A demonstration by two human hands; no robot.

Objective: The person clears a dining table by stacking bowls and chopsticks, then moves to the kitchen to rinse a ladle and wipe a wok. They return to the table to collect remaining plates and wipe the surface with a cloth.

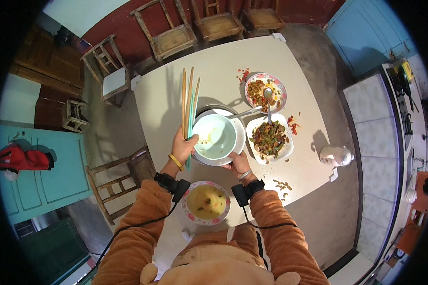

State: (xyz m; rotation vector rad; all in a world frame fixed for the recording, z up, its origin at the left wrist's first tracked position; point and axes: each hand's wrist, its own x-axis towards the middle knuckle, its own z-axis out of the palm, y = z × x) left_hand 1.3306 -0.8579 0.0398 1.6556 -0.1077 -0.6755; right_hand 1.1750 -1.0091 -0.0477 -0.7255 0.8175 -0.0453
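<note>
In my left hand (183, 148) is a bundle of wooden and turquoise chopsticks (190, 103); its thumb touches the rim of a pale bowl (219, 137) with food bits inside. My right hand (238, 164) grips the lower right rim of the bowl stack. The pale bowl rests in a larger white bowl (239, 133), and a metal utensil (248, 112) sticks out to the upper right. Beside it are a square white dish (289, 148) of cooked green peppers and a flowered plate (283, 89) of chopped food, with metal spoons. A flowered bowl (206, 203) of yellow soup stands near my body.
Red pepper pieces (243, 75) and food scraps (283, 185) lie on the pale table (214, 64). A lidded pitcher (336, 156) stands at the right corner. Wooden chairs (217, 26) line the far wall; another chair (119, 185) is at the left edge.
</note>
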